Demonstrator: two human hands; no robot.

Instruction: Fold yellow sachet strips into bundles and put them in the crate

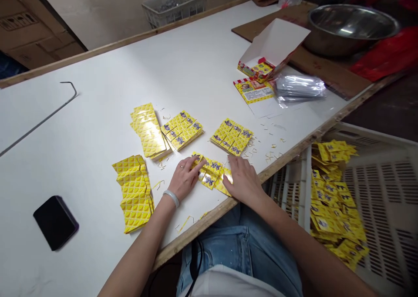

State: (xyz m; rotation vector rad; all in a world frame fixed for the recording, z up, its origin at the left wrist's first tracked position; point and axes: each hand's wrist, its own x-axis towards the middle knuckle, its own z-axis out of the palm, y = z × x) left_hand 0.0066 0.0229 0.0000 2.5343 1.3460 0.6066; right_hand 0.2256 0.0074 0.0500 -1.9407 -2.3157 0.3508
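Thin, glossy yellow printed card pieces (209,179) near the white tabletop surface's (98,127) edge look light, bendable and slippery, best held by their edges, where left grip (187,176) at nine o'clock and right grip (245,179) at three touch, pinching or not I cannot tell.

No word or number can be read with certainty. Dark purple lettering stands on the nearest yellow cards (210,173), the left card stack (182,130), the right card stack (231,137) and the yellow packets (336,210), too small and blurred to make out. The printed sheet (255,92) bears lines of tiny print on a pale panel, also illegible. The cardboard box (19,38) at upper left shows a framed row of handling signs, their details unclear.
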